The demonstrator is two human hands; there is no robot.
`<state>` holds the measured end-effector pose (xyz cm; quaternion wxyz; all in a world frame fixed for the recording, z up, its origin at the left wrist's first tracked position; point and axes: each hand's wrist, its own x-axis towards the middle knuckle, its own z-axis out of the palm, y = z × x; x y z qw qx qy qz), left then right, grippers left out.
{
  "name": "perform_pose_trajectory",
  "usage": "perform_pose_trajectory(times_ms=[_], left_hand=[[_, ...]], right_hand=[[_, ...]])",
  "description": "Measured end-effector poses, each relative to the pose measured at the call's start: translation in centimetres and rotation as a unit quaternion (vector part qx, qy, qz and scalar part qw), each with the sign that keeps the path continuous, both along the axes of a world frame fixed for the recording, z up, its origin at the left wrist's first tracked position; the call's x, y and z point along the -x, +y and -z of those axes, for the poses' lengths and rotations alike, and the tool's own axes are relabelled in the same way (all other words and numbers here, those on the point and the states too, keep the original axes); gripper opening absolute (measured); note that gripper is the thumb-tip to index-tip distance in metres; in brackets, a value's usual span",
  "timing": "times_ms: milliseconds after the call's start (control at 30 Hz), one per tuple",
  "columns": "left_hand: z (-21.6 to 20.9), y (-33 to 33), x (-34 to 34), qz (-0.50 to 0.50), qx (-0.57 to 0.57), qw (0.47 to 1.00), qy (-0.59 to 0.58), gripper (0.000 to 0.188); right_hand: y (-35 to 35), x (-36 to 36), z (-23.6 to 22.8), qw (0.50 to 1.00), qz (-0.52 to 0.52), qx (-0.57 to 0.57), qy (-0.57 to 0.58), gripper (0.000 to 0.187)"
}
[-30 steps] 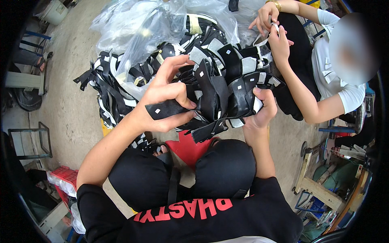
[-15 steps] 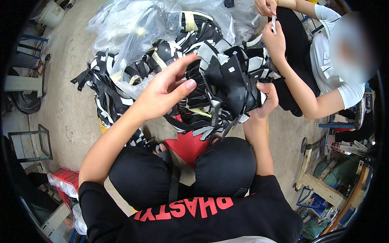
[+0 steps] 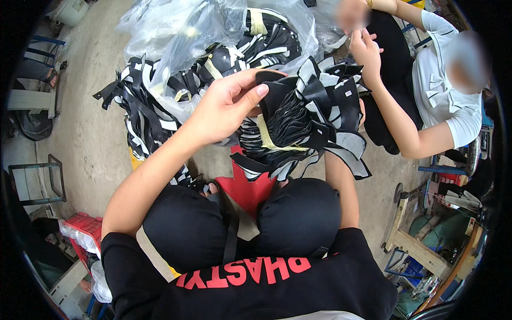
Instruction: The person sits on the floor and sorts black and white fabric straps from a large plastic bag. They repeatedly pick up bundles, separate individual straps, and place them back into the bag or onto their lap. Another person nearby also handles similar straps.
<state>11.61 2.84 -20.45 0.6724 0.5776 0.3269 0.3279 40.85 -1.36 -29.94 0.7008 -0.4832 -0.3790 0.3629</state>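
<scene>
A bundle (image 3: 282,120) of thin, dark strips is held up in front of the person's knees, above a glossy red surface (image 3: 248,189). The strips look smooth and black on one face and pale grey, matte and felt-like on the other; on the left they stack in tight, wavy layers, while towards the right they splay into loose, angular flaps, a few marked with small white squares. A flat, pale yellow band (image 3: 264,133) crosses the packed layers. The left hand (image 3: 229,109) pinches a rounded black flap at the bundle's upper left, thumb laid on top. The right hand (image 3: 362,113) is mostly hidden behind the bundle, so how tightly it grips cannot be told. Beyond lie more banded strips (image 3: 141,106) in a tangled heap, partly covered by crinkled, see-through plastic sheeting (image 3: 186,26), on a dull, speckled floor (image 3: 85,138). At the right, a co-worker (image 3: 437,80) in a white top has both hands raised close together.
</scene>
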Motion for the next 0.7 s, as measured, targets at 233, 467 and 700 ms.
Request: perform_pose_trajectory(times_ms=[233, 467, 700], left_hand=[[-0.1, 0.0, -0.1, -0.010, 0.042, 0.999, -0.013, 0.036], [1.3, 0.1, -0.1, 0.027, -0.084, 0.996, -0.012, 0.049], [3.0, 0.6, -1.8, 0.070, -0.035, 0.997, -0.002, 0.069]], right_hand=[[0.7, 0.3, 0.7, 0.999, 0.014, 0.017, -0.047, 0.023], [1.8, 0.5, 1.6, 0.997, 0.012, 0.026, -0.069, 0.031], [4.2, -4.0, -1.8, 0.994, -0.075, 0.048, -0.066, 0.039]])
